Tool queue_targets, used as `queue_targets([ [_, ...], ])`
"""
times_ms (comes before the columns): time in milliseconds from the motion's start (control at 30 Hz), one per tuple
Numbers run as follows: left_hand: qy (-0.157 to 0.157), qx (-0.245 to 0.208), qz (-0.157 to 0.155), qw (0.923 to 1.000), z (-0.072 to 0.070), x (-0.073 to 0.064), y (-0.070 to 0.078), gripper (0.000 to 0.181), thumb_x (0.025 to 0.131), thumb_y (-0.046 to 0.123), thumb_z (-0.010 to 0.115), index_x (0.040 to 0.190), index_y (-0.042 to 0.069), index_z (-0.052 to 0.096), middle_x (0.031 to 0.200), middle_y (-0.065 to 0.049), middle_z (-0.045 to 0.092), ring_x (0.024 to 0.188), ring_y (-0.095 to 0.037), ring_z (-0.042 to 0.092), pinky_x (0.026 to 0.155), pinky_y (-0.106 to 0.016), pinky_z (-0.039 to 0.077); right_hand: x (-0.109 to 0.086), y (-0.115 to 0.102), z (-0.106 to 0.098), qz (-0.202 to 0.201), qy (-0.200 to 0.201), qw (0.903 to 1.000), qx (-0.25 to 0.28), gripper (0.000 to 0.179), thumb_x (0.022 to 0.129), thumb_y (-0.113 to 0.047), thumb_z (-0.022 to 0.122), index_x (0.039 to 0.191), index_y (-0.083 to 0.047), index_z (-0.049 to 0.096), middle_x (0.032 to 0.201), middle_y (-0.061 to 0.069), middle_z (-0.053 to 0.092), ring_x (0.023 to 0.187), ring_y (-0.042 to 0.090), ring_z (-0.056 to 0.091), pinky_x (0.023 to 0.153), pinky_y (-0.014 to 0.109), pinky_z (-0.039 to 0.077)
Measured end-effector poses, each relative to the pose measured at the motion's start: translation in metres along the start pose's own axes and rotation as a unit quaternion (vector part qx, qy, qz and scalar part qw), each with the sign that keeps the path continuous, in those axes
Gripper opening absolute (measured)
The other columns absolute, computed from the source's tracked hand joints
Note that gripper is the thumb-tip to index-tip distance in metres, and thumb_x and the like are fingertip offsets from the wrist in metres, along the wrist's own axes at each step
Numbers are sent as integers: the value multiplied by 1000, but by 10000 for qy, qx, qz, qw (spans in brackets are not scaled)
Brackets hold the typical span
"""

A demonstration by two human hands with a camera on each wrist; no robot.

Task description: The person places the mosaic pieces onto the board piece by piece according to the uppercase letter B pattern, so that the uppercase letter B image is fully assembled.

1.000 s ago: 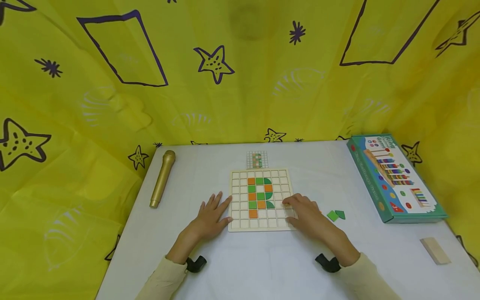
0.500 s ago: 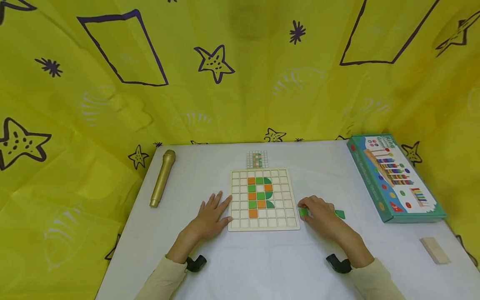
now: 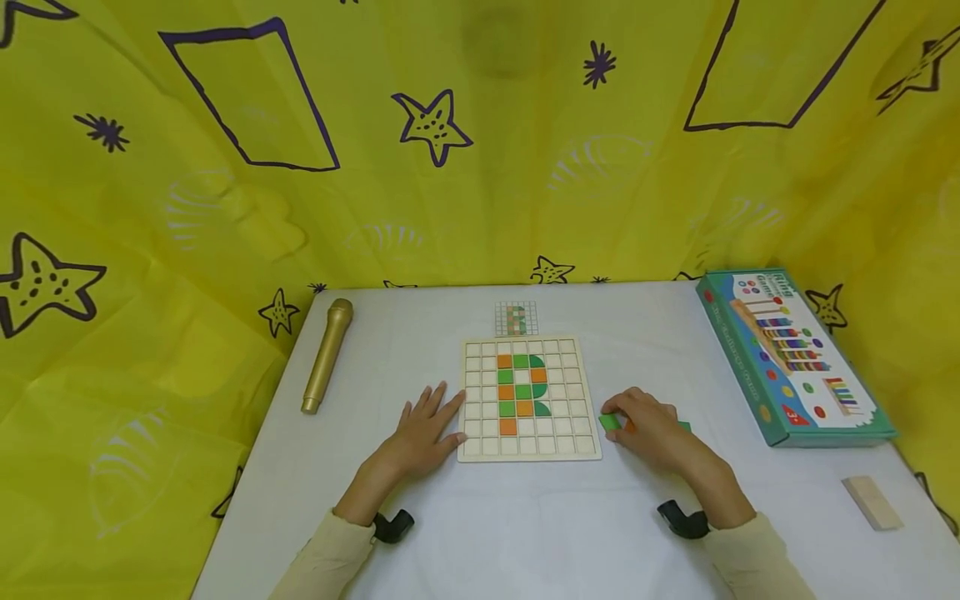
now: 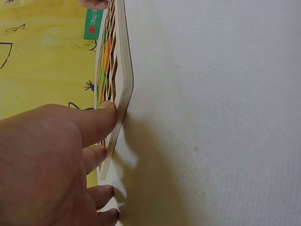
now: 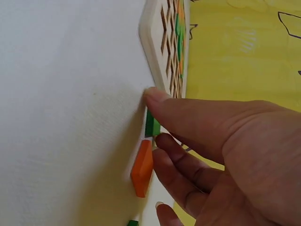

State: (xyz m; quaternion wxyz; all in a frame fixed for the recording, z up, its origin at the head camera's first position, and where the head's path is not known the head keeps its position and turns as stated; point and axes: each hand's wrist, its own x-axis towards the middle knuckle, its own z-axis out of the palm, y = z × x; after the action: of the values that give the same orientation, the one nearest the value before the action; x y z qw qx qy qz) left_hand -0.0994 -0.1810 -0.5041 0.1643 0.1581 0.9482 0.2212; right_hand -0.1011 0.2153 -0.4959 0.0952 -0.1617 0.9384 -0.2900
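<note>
A pale wooden grid board (image 3: 558, 446) lies on the white table, with orange and green tiles (image 3: 521, 362) set in its squares. My left hand (image 3: 422, 435) rests at the board's left edge, fingers spread; in the left wrist view its thumb (image 4: 101, 123) touches the rim. Just right of the board, my right hand (image 3: 647, 427) pinches a green tile (image 3: 608, 422) between thumb and forefinger. The right wrist view shows that green tile (image 5: 151, 124) low at the table surface, beside a loose orange tile (image 5: 142, 169). Another green piece (image 3: 684, 426) is mostly hidden behind the right hand.
A small printed grid card (image 3: 516, 318) lies behind the board. At the left is a gold microphone-shaped object (image 3: 327, 357). A green game box (image 3: 795, 358) and a beige block (image 3: 872, 502) stand at the right. Yellow patterned cloth (image 3: 480, 217) hangs behind the table.
My right hand has moved right, off the board's right edge, to the loose tiles and taken hold of a green one. The left hand has kept its place.
</note>
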Motion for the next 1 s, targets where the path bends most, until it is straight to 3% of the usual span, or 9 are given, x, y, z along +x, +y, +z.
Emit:
queue_targets([
  [133,-23,24,-29,10000,1,1,0,67,109,42,56,168,20,32,176,-18,14,163,-42,7,128,-68,8,1,2,0,-18,4,10000,-19,25,95,-9,78,118,-11,70,120,7,65,114,32,64,90,56,39],
  [367,-37,53,-74,10000,2,2,0,67,109,43,55,168,20,32,176,-17,14,163,-41,6,128,-67,8,8,1,7,192,366,9991,-72,22,99,-6,71,121,-5,68,112,8,64,108,31,64,90,52,38],
  [533,-40,49,-73,10000,2,2,-1,67,109,43,55,168,20,32,176,-17,14,163,-41,6,128,-67,8,14,1,11,160,596,9978,-233,22,100,-4,69,121,-1,67,113,13,64,110,34,63,85,47,38],
  [700,-56,66,-54,9999,3,3,-1,67,109,44,54,168,21,31,177,-17,13,163,-41,6,128,-67,8,21,-3,10,303,704,9966,-318,22,102,-4,67,123,2,65,116,19,62,114,39,61,86,49,40],
  [867,-47,93,-75,9999,2,2,0,67,109,43,55,168,20,32,176,-17,14,163,-41,7,128,-67,8,27,-18,12,385,633,9971,-196,27,103,-8,67,127,3,64,122,20,61,119,39,59,89,48,40],
  [1000,-23,79,-97,9999,1,1,1,67,109,42,56,167,19,33,176,-18,15,163,-42,8,128,-67,9,29,-36,20,37,373,9992,-125,27,102,-10,69,127,-1,67,122,14,62,118,34,60,88,43,39],
])
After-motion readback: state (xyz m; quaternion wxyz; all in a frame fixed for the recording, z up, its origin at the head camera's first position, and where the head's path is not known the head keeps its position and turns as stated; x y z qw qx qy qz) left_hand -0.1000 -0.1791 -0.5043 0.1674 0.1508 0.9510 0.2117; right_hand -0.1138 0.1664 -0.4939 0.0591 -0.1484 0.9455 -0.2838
